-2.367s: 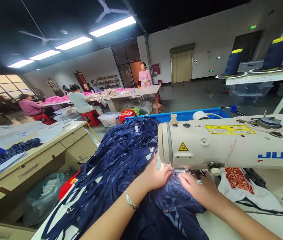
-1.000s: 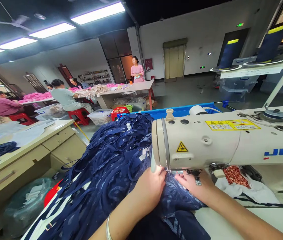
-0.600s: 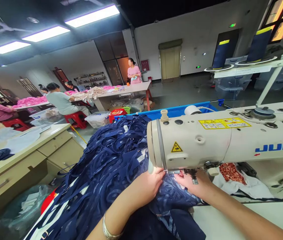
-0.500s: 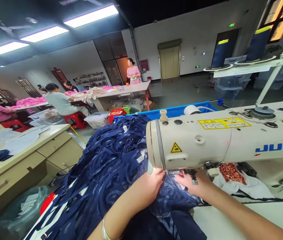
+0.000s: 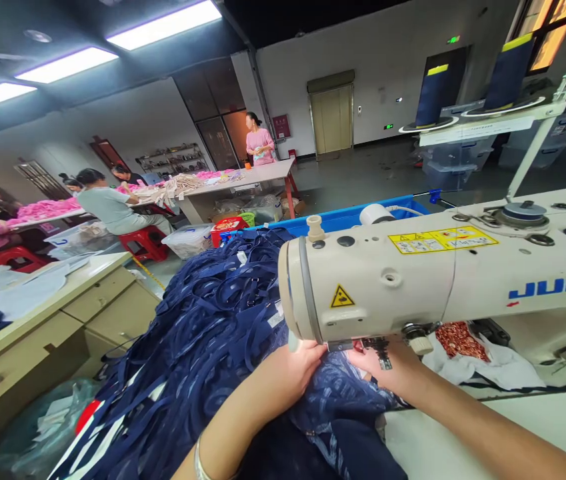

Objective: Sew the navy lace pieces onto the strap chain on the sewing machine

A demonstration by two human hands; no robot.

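Note:
A white sewing machine [image 5: 363,287] marked JUKI reaches in from the right. Beneath its head lies a navy lace garment [image 5: 335,380], its folds hanging toward me. My left hand [image 5: 299,367] is closed on the garment's left side, fingertips pressed together close to the needle area. On the other side, my right hand [image 5: 387,363] pinches the fabric, its fingers partly hidden behind the machine's parts. The needle and the stitching spot are out of sight under the head. A large heap of navy strapped garments [image 5: 203,320] spreads left of my left arm.
Two navy thread cones [image 5: 433,97] stand on a rack above the machine. A white cloth with copper-coloured bits [image 5: 463,343] lies under the arm. At left is a cream desk with drawers [image 5: 107,293]. Several people sit or stand at far tables with pink fabric [image 5: 47,208].
The whole view has shifted slightly, so the machine and room sit a little further left and higher. Both hands keep hold of the garment in nearly the same place.

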